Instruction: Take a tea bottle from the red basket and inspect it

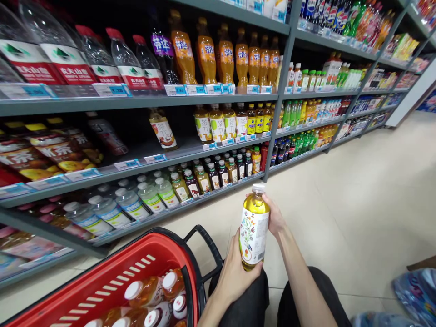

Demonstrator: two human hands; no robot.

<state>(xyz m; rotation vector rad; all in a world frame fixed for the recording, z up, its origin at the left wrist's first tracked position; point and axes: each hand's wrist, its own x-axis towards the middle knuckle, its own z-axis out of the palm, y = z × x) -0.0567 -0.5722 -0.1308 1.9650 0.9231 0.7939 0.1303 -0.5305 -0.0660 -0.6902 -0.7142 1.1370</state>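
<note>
A bottle of yellow drink with a white cap and a white flowered label stands upright in front of me. My left hand grips its lower half from below and behind. At the bottle's shoulder, just under the cap, my right hand has its fingers wrapped around the far side. Both forearms reach up from my dark trousers at the bottom of the head view.
A red shopping basket with black handles sits at the lower left, holding several white-capped bottles. Grey shelves full of drinks run along the left and recede to the upper right. Pale tiled floor stretches to the right. A blue bag lies at the lower right.
</note>
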